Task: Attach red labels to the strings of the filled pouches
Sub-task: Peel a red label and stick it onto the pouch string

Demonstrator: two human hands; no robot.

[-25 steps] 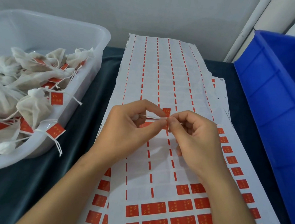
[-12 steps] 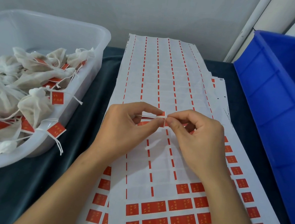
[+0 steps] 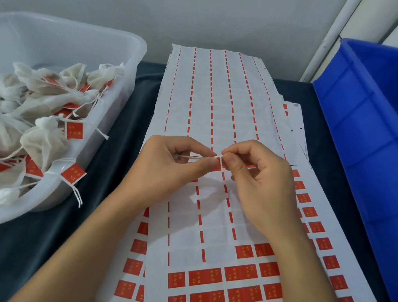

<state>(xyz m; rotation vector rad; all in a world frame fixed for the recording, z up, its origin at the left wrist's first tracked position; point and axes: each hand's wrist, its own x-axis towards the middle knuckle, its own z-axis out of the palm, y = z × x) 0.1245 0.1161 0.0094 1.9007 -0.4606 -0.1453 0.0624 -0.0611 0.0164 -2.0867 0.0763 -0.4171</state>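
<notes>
Above the label sheet (image 3: 221, 100), my left hand (image 3: 165, 169) pinches a thin white string (image 3: 202, 156) between thumb and forefinger. A red label (image 3: 218, 165) is folded over the string at my left fingertips. My right hand (image 3: 260, 180) pinches the string's end and the label from the right. The pouch on this string is hidden inside my left hand. Unpeeled red labels (image 3: 240, 272) fill the sheet's near rows. Filled white pouches (image 3: 42, 142) with red labels on their strings lie in the clear tub (image 3: 134, 49) at the left.
A blue plastic crate (image 3: 371, 146) stands along the right side. More label sheets (image 3: 293, 111) lie under the top one on a dark cloth (image 3: 112, 143). A grey wall closes off the back, with a white pipe (image 3: 330, 37) at the right.
The red label, first standing up behind the string, has been folded down over it. Both hands stayed nearly in place, fingertips pressed together.
</notes>
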